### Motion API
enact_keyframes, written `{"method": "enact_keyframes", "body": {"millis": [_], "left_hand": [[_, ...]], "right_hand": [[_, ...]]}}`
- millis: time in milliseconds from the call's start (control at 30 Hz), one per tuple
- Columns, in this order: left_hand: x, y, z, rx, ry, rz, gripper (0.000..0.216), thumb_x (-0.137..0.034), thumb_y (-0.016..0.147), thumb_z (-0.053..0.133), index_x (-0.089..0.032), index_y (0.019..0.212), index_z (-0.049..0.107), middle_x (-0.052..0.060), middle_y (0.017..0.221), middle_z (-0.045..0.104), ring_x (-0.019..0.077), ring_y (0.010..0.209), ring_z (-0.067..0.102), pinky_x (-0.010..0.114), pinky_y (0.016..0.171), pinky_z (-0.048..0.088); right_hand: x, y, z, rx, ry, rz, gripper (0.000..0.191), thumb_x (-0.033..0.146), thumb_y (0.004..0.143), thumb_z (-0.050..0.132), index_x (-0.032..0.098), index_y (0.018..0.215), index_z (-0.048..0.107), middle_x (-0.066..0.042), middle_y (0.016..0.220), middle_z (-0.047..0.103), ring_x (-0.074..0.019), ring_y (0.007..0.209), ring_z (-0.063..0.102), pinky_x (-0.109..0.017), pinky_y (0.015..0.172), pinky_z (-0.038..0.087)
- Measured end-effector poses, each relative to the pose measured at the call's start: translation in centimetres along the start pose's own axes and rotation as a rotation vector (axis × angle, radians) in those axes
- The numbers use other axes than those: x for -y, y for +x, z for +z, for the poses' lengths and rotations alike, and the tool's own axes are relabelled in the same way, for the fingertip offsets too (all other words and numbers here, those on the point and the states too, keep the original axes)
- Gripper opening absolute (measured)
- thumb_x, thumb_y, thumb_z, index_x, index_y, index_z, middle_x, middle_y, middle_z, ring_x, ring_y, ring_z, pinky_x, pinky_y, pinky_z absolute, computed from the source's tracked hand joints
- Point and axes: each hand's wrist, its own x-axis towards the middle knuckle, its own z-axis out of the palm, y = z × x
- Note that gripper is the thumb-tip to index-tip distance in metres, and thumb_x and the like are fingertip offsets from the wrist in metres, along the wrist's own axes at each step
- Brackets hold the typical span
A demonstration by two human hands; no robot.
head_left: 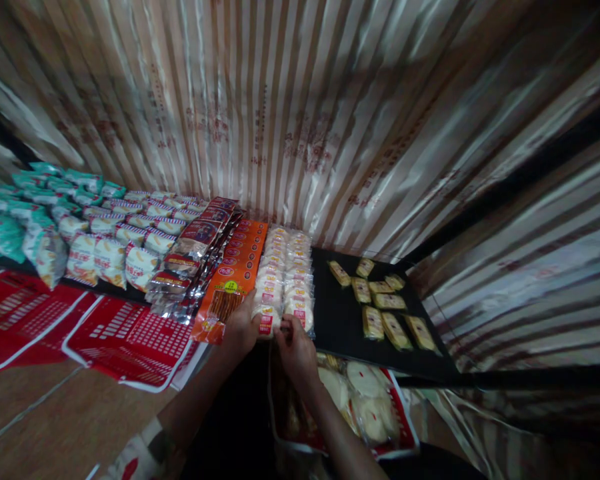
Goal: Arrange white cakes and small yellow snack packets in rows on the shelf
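Observation:
My left hand (241,327) is closed on the left side of a clear-wrapped round white cake (267,319) with a red label, at the front end of the left row. My right hand (297,350) pinches near the same pack's right front corner, fingers bent together. Behind it the two rows of wrapped white cakes (298,280) run back to the curtain. Directly left of my left hand lies an orange snack packet (234,270). The black shelf (325,327) carries all these packs.
Small yellow wrapped cakes (391,301) lie scattered at the shelf's right. Brown-silver packets (196,247), white bags (113,257) and green bags (3,233) fill the left. Below are red baskets (130,343) and a box of packs (405,433). A striped curtain (290,120) hangs behind.

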Motion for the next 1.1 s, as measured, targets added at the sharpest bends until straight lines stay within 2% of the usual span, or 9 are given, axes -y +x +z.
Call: {"method": "enact_keyframes", "body": {"millis": [167,267,400,567,700,767,933,1100], "left_hand": [[-0.1,1.3,0.5,0.006,0.051,0.003,0.056,-0.017,0.078,0.046,-0.015,0.134,0.038,0.010,0.125,0.057,0.0214,0.115,0.052,0.036,0.100,0.039],[-0.3,1.6,1.0,-0.016,0.106,0.002,0.053,-0.018,0.080,0.046,-0.013,0.132,0.041,0.012,0.127,0.054,0.0237,0.116,0.050,0.038,0.101,0.038],[-0.4,1.8,1.7,-0.031,0.169,0.040,0.048,-0.017,0.080,0.044,-0.012,0.128,0.045,0.012,0.122,0.057,0.0245,0.114,0.050,0.039,0.100,0.038],[0.0,1.4,2.5,-0.158,0.237,0.162,0.046,-0.018,0.082,0.043,-0.011,0.127,0.045,0.014,0.118,0.055,0.0260,0.112,0.047,0.041,0.099,0.038],[0.2,0.1,3.2,-0.249,0.299,0.257,0.048,-0.025,0.087,0.041,-0.010,0.132,0.038,0.018,0.134,0.040,0.0307,0.124,0.036,0.047,0.102,0.033],[0.4,-0.4,3.6,-0.248,0.328,0.312,0.045,-0.026,0.089,0.039,-0.011,0.131,0.039,0.018,0.138,0.037,0.0308,0.129,0.031,0.047,0.103,0.031],[1.1,-0.4,4.5,-0.169,0.372,0.390,0.038,-0.020,0.089,0.037,-0.010,0.124,0.047,0.016,0.127,0.050,0.0251,0.122,0.041,0.041,0.102,0.036],[1.5,0.2,4.9,-0.245,0.381,0.462,0.036,-0.021,0.089,0.037,-0.011,0.123,0.048,0.014,0.123,0.052,0.0242,0.116,0.046,0.042,0.097,0.042]], "right_hand": [[-0.7,-0.2,-0.8,-0.150,-0.187,-0.194,0.028,0.029,0.085,0.044,0.021,0.108,0.059,-0.007,0.099,0.065,-0.0200,0.094,0.059,-0.033,0.083,0.047],[-1.7,0.4,-1.4,-0.237,-0.279,-0.259,0.030,0.028,0.087,0.044,0.022,0.113,0.058,-0.010,0.115,0.058,-0.0238,0.108,0.049,-0.041,0.093,0.042],[-3.3,1.2,-1.5,-0.249,-0.335,-0.311,0.032,0.027,0.088,0.044,0.021,0.118,0.055,-0.011,0.131,0.048,-0.0260,0.119,0.039,-0.046,0.097,0.037],[-4.2,1.1,-0.9,-0.277,-0.364,-0.309,0.033,0.028,0.089,0.043,0.021,0.120,0.052,-0.011,0.134,0.045,-0.0260,0.122,0.038,-0.045,0.096,0.037],[-4.3,1.0,-0.6,-0.282,-0.401,-0.284,0.031,0.028,0.088,0.045,0.022,0.117,0.054,-0.009,0.134,0.047,-0.0272,0.124,0.036,-0.046,0.096,0.034],[-4.4,1.0,-0.6,-0.289,-0.402,-0.287,0.030,0.028,0.088,0.046,0.022,0.115,0.055,-0.009,0.133,0.048,-0.0271,0.124,0.036,-0.045,0.096,0.033],[-4.6,1.2,-0.4,-0.315,-0.404,-0.293,0.028,0.029,0.088,0.044,0.022,0.114,0.054,-0.009,0.132,0.048,-0.0254,0.121,0.039,-0.043,0.094,0.036],[-4.7,1.3,-0.2,-0.341,-0.384,-0.319,0.029,0.027,0.087,0.045,0.019,0.114,0.054,-0.010,0.132,0.048,-0.0247,0.121,0.039,-0.042,0.095,0.036]]}}
